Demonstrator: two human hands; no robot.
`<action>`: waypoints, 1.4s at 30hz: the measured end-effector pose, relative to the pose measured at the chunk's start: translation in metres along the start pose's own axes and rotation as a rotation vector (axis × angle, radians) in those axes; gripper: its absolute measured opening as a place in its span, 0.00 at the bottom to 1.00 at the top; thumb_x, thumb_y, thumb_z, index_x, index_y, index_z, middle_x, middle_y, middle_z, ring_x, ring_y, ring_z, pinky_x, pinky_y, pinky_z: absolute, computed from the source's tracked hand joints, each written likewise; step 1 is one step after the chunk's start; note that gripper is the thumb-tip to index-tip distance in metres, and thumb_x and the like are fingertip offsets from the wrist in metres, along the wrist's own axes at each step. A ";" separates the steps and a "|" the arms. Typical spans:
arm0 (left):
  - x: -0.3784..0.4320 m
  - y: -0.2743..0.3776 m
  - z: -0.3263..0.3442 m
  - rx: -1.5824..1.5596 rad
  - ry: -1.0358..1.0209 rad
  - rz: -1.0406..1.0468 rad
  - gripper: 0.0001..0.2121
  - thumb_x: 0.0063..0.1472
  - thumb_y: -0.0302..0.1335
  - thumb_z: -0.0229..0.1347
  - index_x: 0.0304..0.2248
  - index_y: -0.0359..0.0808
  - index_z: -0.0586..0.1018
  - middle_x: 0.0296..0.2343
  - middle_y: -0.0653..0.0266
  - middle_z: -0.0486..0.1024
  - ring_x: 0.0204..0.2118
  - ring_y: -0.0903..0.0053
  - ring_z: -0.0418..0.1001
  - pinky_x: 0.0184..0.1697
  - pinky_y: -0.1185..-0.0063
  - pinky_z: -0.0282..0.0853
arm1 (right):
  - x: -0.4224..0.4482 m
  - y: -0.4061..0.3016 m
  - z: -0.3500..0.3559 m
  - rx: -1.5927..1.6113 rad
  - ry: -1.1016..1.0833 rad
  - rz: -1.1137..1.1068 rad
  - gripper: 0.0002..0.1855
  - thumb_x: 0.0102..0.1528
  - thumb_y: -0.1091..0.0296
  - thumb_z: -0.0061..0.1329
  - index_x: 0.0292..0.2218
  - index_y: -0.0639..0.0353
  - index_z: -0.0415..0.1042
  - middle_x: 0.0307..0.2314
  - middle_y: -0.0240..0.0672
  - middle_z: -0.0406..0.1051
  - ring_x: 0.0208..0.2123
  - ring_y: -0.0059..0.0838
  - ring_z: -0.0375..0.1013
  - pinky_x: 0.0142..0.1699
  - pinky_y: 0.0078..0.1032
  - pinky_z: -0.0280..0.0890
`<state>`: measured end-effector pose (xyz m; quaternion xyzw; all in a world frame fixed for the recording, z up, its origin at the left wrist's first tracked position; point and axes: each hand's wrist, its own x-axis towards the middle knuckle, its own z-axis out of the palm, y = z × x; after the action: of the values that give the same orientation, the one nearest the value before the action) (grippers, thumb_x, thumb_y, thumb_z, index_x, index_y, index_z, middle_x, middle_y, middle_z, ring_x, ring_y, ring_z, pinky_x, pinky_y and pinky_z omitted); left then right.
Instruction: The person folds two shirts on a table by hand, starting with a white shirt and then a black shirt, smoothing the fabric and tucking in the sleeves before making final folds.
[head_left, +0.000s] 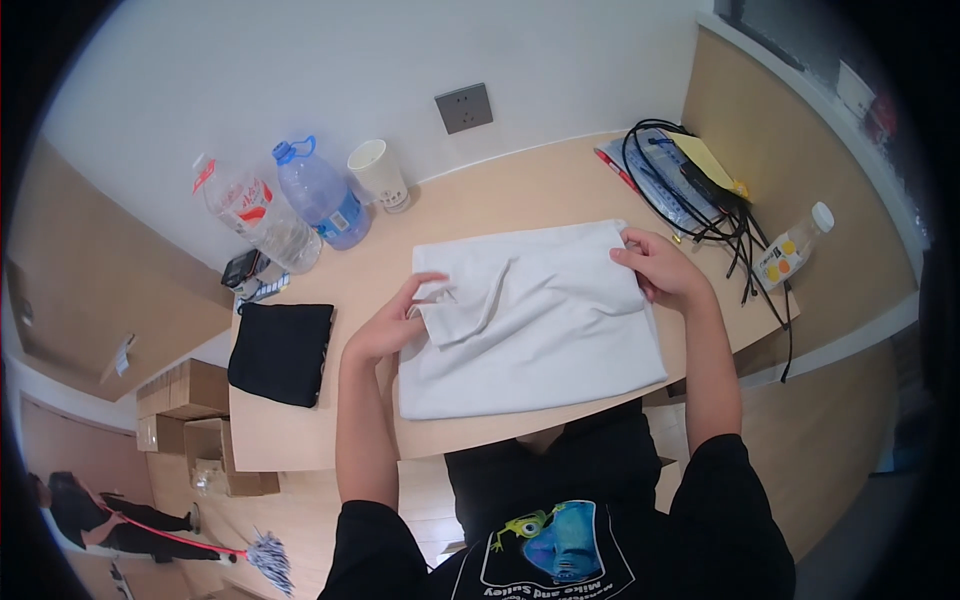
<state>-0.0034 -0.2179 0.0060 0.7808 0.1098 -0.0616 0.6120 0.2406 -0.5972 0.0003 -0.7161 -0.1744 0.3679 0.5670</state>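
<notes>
A white folded cloth, perhaps a garment, lies spread before me on the light wooden desk. Creases run across it, and a small loose flap stands up near its left side. My left hand has hold of the cloth by this flap, thumb and fingers on either side of the fabric. At the upper right edge, my right hand pinches the cloth, its thumb on top and the other fingers partly hidden beneath. A black folded cloth rests to the left of my left forearm.
Two plastic bottles and a paper cup stand along the wall. Black cables lie over a packet at the back right, beside a small bottle. Cardboard boxes and a person with a mop are at left.
</notes>
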 end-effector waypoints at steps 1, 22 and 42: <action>0.002 0.006 0.009 -0.026 0.020 0.035 0.29 0.61 0.17 0.51 0.62 0.43 0.72 0.52 0.64 0.76 0.56 0.75 0.72 0.59 0.78 0.67 | 0.005 0.008 -0.003 0.046 0.027 -0.044 0.05 0.67 0.65 0.54 0.39 0.56 0.74 0.22 0.20 0.69 0.17 0.09 0.65 0.20 0.14 0.55; 0.057 -0.025 0.018 -0.071 0.567 0.178 0.18 0.72 0.37 0.57 0.50 0.29 0.82 0.39 0.60 0.85 0.41 0.77 0.80 0.47 0.77 0.74 | 0.032 0.021 -0.006 -0.595 0.713 -0.256 0.18 0.62 0.52 0.53 0.35 0.60 0.79 0.27 0.43 0.79 0.30 0.43 0.78 0.38 0.35 0.70; 0.072 -0.035 0.000 0.710 0.841 0.213 0.19 0.62 0.38 0.64 0.52 0.43 0.81 0.43 0.67 0.84 0.52 0.65 0.75 0.57 0.64 0.66 | 0.024 0.010 0.019 -0.995 0.497 -0.848 0.13 0.64 0.63 0.52 0.46 0.60 0.76 0.45 0.44 0.77 0.49 0.48 0.74 0.56 0.38 0.66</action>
<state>0.0580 -0.2033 -0.0437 0.9031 0.2376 0.2839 0.2177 0.2413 -0.5709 -0.0192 -0.8237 -0.4517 -0.1837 0.2893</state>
